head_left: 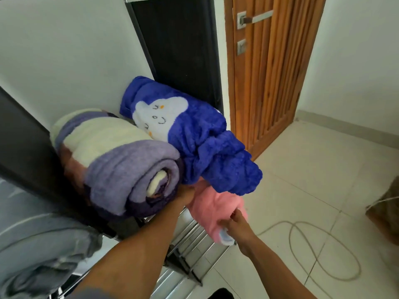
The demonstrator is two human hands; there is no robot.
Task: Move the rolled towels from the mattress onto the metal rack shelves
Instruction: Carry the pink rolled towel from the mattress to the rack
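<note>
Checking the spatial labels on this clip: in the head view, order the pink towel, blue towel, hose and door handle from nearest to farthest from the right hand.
1. pink towel: in the right hand grip.
2. blue towel: just above, on the rack.
3. hose: on the floor, to the right.
4. door handle: far up on the wooden door.

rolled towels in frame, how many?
3. Purple striped towel on the rack's top shelf, left; blue towel beside it, right; pink towel in both hands below the blue one. Others may be hidden.
</note>
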